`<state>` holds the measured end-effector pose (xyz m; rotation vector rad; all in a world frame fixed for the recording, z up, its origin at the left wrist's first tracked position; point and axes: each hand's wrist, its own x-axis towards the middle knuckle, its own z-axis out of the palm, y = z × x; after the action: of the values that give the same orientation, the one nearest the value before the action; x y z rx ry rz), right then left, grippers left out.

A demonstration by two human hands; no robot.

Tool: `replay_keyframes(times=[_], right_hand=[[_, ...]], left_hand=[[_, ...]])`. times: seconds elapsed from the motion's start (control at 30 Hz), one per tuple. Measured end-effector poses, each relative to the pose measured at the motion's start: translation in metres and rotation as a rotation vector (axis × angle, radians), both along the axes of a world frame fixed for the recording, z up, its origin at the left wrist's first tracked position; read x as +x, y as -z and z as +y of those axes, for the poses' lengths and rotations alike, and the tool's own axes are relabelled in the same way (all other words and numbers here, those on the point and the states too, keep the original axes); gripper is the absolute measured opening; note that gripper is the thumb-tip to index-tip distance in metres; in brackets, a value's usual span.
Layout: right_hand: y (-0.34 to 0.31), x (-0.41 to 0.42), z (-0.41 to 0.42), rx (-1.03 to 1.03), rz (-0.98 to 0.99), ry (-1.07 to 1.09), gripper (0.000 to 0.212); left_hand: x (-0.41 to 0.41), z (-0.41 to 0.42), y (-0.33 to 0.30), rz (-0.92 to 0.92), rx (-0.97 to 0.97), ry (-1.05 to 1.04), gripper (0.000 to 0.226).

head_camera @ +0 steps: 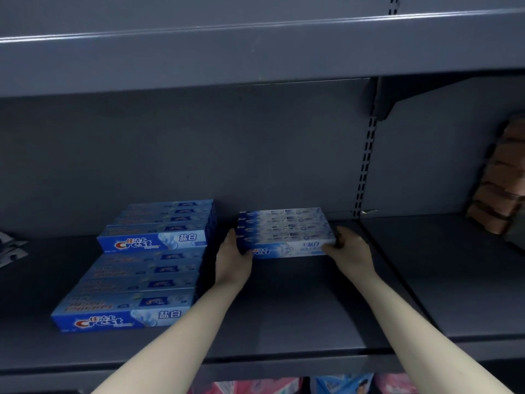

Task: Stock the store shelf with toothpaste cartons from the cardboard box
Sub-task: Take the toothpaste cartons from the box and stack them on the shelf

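Both hands, left (233,258) & right (350,250), grip ends of toothpaste carton batch (285,233) on shelf (298,308). Prob light, stiff, loose; squeeze ends evenly.

The dark grey shelf (298,314) runs across the lower half of the frame. On its left side lie my two blocks of blue toothpaste cartons, the front block (127,300) near the shelf's edge and the back block (162,223) just behind it. At centre sits the paler bundle of cartons (284,231), resting on the shelf deep toward the back wall. Some grey packets (11,248) lie at the far left edge of the frame
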<state>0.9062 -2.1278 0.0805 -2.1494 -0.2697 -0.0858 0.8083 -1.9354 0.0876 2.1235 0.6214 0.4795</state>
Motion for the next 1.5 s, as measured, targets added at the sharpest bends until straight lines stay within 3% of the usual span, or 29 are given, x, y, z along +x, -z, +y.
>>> replay_keyframes(times=[0.07,0.13,0.57,0.97,1.13,1.3,1.5], right_hand=[[-0.001,-0.003,0.001,0.036,0.050,0.020,0.066],[-0.001,-0.009,0.001,0.051,0.039,0.007,0.073],[0.003,-0.076,-0.010,-0.138,0.011,-0.040,0.060],[0.018,-0.167,0.000,-0.218,-0.136,-0.034,0.049],[0.043,-0.222,0.017,-0.218,-0.247,0.006,0.051],[0.085,-0.277,0.028,-0.202,-0.312,0.047,0.058],[0.157,-0.319,0.036,-0.270,-0.189,-0.040,0.057]], left_hand=[[-0.003,-0.006,0.000,0.025,0.057,-0.005,0.071],[-0.006,-0.012,0.001,0.032,0.135,0.009,0.076],[-0.068,-0.042,-0.002,0.023,0.364,0.117,0.085],[-0.147,-0.043,0.012,-0.028,0.350,0.198,0.082],[-0.202,-0.036,0.046,-0.063,0.495,0.251,0.078],[-0.245,-0.031,0.097,-0.056,0.512,0.275,0.074],[-0.283,-0.019,0.172,0.065,0.406,0.233,0.076]])
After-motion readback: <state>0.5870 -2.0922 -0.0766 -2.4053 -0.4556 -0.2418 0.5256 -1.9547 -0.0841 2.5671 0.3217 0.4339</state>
